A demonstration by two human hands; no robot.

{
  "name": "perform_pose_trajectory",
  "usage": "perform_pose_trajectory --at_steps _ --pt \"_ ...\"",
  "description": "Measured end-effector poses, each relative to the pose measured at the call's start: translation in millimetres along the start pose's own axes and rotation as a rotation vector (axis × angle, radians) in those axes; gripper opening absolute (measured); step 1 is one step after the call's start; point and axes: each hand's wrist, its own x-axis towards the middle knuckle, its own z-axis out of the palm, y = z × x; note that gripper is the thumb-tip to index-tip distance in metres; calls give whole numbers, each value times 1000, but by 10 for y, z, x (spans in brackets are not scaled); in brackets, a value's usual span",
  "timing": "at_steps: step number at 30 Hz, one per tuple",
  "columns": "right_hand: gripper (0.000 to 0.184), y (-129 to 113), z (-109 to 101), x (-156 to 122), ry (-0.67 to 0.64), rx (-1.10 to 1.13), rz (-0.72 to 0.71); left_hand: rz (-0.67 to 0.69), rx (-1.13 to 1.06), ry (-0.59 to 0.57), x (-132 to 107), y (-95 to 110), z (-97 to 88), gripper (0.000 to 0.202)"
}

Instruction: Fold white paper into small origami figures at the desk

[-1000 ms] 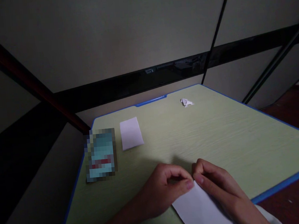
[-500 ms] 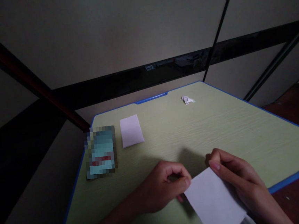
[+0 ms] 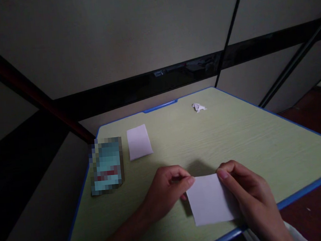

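A white sheet of paper [image 3: 209, 198] is held just above the near edge of a pale green table [image 3: 235, 140]. My left hand [image 3: 166, 191] pinches the sheet's upper left corner with thumb and curled fingers. My right hand [image 3: 248, 195] grips its upper right corner, thumb on top and fingers behind the sheet. The sheet looks flat and roughly square from here.
A second white sheet [image 3: 138, 142] lies flat at the far left of the table. Beside it at the left edge is a blurred teal packet [image 3: 107, 166]. A small folded paper figure [image 3: 198, 107] sits near the far edge. A blue rim [image 3: 309, 188] borders the table.
The paper was turned and brought square to me; my hands, first pinching together at one corner, now hold two separate corners. My right hand moved right, then back a little.
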Motion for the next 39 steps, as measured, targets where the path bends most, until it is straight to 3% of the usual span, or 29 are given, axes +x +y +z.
perform_pose_trajectory --at_steps 4,9,13,18,21,23,25,28,33,39 --pt "28 -99 -18 7 -204 -170 -62 40 83 111 -12 13 1 18" --pt "25 -102 23 -16 -384 -350 -126 37 185 73 -47 33 77 18" --pt "26 -88 16 -19 -383 -404 -181 38 233 55 -60 36 72 21" --pt "28 -102 -135 3 -355 -383 -150 66 215 112 23 54 -128 22" --pt "28 -89 -223 16 -286 -365 -173 76 190 279 67 79 -259 23" --pt "20 -69 -243 19 -245 -388 -269 57 171 346 75 84 -292 22" --pt "12 -43 -233 19 -250 -423 -398 25 130 271 69 69 -271 23" --pt "29 -6 -203 16 -337 -453 -528 6 134 140 56 19 -190 23" --pt "35 29 -189 22 -468 -430 -551 32 176 68 44 -13 -110 21" --pt "34 6 -156 26 -503 -333 -548 20 186 54 31 7 -78 20"
